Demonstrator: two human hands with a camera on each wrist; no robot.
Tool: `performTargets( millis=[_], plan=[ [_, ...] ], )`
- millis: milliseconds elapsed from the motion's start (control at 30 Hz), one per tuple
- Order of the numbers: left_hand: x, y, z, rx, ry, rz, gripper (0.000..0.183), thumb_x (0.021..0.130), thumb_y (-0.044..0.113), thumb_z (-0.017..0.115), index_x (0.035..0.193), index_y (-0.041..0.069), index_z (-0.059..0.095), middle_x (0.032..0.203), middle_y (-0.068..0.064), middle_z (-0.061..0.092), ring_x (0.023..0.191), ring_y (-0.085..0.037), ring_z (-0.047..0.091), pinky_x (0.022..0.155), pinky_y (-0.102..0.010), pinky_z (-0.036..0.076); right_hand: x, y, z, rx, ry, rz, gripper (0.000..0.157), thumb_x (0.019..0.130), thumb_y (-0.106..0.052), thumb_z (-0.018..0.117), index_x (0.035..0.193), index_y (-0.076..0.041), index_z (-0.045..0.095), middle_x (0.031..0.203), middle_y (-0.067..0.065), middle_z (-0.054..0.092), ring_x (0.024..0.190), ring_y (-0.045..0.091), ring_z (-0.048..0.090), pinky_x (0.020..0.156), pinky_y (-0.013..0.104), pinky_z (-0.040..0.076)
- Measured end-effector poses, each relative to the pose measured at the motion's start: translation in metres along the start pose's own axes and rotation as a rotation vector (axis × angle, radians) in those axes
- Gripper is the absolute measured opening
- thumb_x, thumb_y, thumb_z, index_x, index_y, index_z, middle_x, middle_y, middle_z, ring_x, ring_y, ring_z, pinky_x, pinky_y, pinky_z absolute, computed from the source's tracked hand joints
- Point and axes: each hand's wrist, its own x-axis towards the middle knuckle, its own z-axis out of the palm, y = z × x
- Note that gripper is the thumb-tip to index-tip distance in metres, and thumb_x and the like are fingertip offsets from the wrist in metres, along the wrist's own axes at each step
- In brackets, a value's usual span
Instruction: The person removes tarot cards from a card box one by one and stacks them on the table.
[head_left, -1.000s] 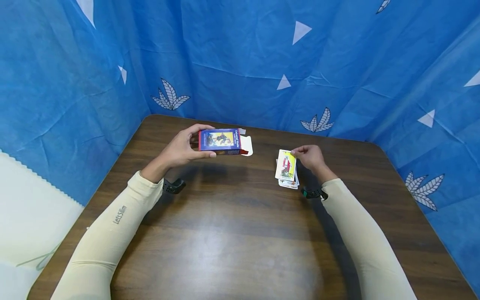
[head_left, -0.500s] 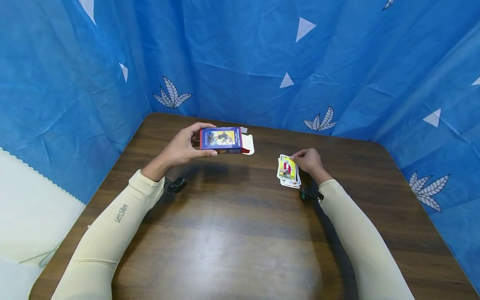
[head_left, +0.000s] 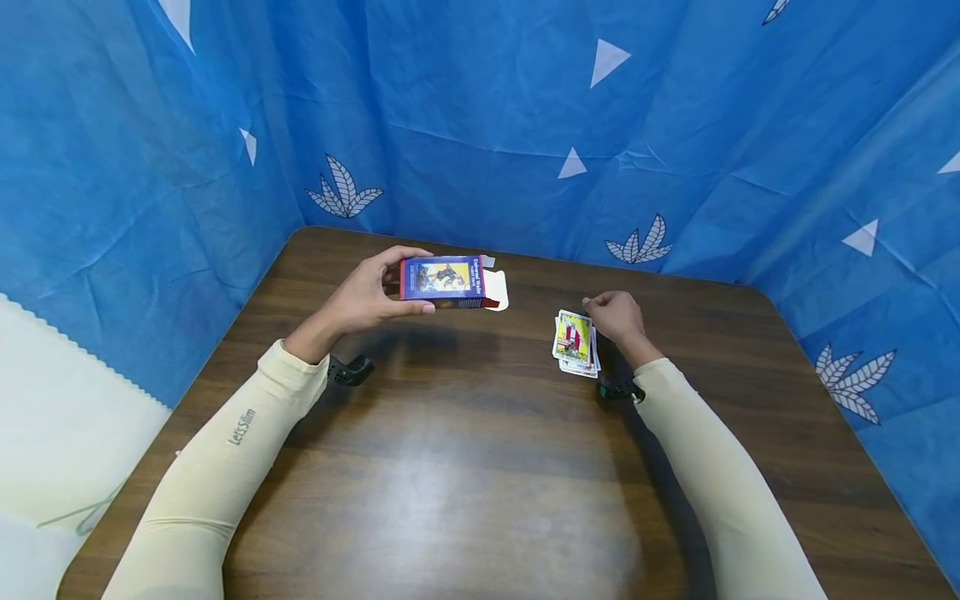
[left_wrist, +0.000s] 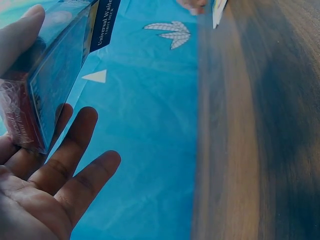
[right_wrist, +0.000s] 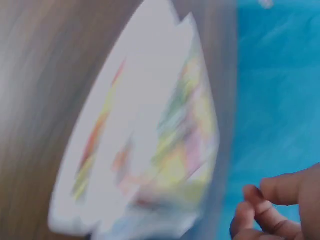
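Observation:
My left hand [head_left: 360,292] grips a blue and red tarot card box [head_left: 442,277] by its closed end, thumb on the near side and fingers behind. The box is held above the table, its white end flap [head_left: 495,290] open toward the right. In the left wrist view, clear wrap shows on the tarot card box [left_wrist: 55,75], and two fingers stand off it. A small, uneven pile of tarot cards [head_left: 574,340] lies face up at the right, a yellow and red picture on top. Just past its upper right corner is my right hand [head_left: 617,315], fingers loosely curled, holding nothing.
The brown wooden table [head_left: 450,467] reaches back to a blue patterned curtain [head_left: 480,125], which also hangs at both sides. White cloth [head_left: 67,433] shows at the left edge. Each wrist wears a dark camera band.
The right hand first holds the top card's corner and lowers it onto the pile, then lets go and draws slightly up and away. The left hand and box stay nearly still.

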Motion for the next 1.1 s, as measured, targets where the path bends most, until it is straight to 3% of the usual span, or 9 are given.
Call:
performTargets(
  millis=[100, 200, 267, 367, 467, 700, 867, 1100],
  plan=[
    [0.0, 0.0, 0.0, 0.002, 0.002, -0.002, 0.077, 0.073, 0.033, 0.088, 0.139, 0.021, 0.049, 0.13, -0.007, 0.055, 0.106, -0.027, 0.059, 0.095, -0.045, 0.051, -0.017, -0.031, -0.001, 0.31, -0.081, -0.083, 0.043, 0.1, -0.039, 0.054, 0.113, 0.0, 0.065, 0.099, 0.005, 0.061, 0.063, 0.012, 0.043, 0.053, 0.024, 0.035],
    [0.0, 0.001, -0.002, 0.004, 0.005, -0.003, 0.077, 0.073, 0.033, 0.088, 0.139, 0.021, 0.05, 0.131, -0.007, 0.055, 0.106, -0.027, 0.059, 0.095, -0.046, 0.051, -0.042, -0.074, 0.0, 0.673, -0.238, -0.161, 0.036, 0.101, -0.032, 0.056, 0.113, 0.002, 0.062, 0.087, -0.002, 0.059, 0.048, 0.006, 0.032, 0.044, 0.021, 0.027],
    [0.0, 0.002, -0.003, 0.002, 0.009, -0.001, 0.077, 0.072, 0.033, 0.088, 0.138, 0.021, 0.05, 0.13, -0.007, 0.056, 0.106, -0.027, 0.06, 0.095, -0.047, 0.051, -0.056, -0.1, 0.002, 0.78, -0.312, -0.197, 0.031, 0.1, -0.028, 0.057, 0.109, 0.002, 0.061, 0.08, -0.002, 0.059, 0.044, 0.006, 0.029, 0.042, 0.021, 0.024],
    [0.0, 0.003, -0.003, -0.002, 0.014, 0.003, 0.077, 0.072, 0.033, 0.089, 0.138, 0.021, 0.05, 0.129, -0.007, 0.056, 0.106, -0.026, 0.06, 0.095, -0.047, 0.051, -0.068, -0.123, 0.007, 0.724, -0.356, -0.242, 0.026, 0.1, -0.025, 0.059, 0.106, 0.0, 0.063, 0.079, -0.001, 0.061, 0.044, 0.007, 0.03, 0.042, 0.022, 0.024],
    [0.0, 0.002, -0.002, -0.009, 0.01, 0.012, 0.077, 0.072, 0.033, 0.089, 0.138, 0.02, 0.05, 0.129, -0.007, 0.057, 0.105, -0.027, 0.061, 0.095, -0.048, 0.051, -0.07, -0.132, 0.014, 0.629, -0.358, -0.233, 0.023, 0.098, -0.026, 0.062, 0.104, -0.004, 0.065, 0.08, 0.001, 0.061, 0.044, 0.009, 0.031, 0.042, 0.023, 0.025],
    [0.003, 0.0, 0.001, -0.009, 0.0, 0.012, 0.076, 0.073, 0.032, 0.088, 0.138, 0.021, 0.051, 0.128, -0.006, 0.057, 0.104, -0.026, 0.06, 0.094, -0.045, 0.051, -0.069, -0.138, 0.026, 0.551, -0.424, -0.175, 0.02, 0.097, -0.02, 0.058, 0.107, -0.003, 0.06, 0.085, 0.005, 0.058, 0.046, 0.009, 0.033, 0.042, 0.022, 0.025],
    [0.003, -0.001, 0.002, -0.001, 0.004, 0.016, 0.075, 0.073, 0.031, 0.088, 0.137, 0.02, 0.051, 0.128, -0.006, 0.057, 0.104, -0.026, 0.06, 0.093, -0.045, 0.051, -0.069, -0.141, 0.03, 0.502, -0.421, -0.157, 0.017, 0.098, -0.018, 0.056, 0.105, -0.003, 0.058, 0.091, 0.009, 0.059, 0.049, 0.01, 0.036, 0.044, 0.022, 0.026],
    [0.003, -0.004, 0.005, 0.011, -0.002, 0.007, 0.076, 0.074, 0.031, 0.088, 0.139, 0.019, 0.05, 0.131, -0.008, 0.056, 0.106, -0.027, 0.06, 0.096, -0.048, 0.051, -0.067, -0.132, 0.03, 0.475, -0.422, -0.175, 0.017, 0.096, -0.019, 0.058, 0.101, -0.003, 0.061, 0.077, 0.002, 0.058, 0.048, 0.01, 0.034, 0.044, 0.024, 0.026]
  ],
)
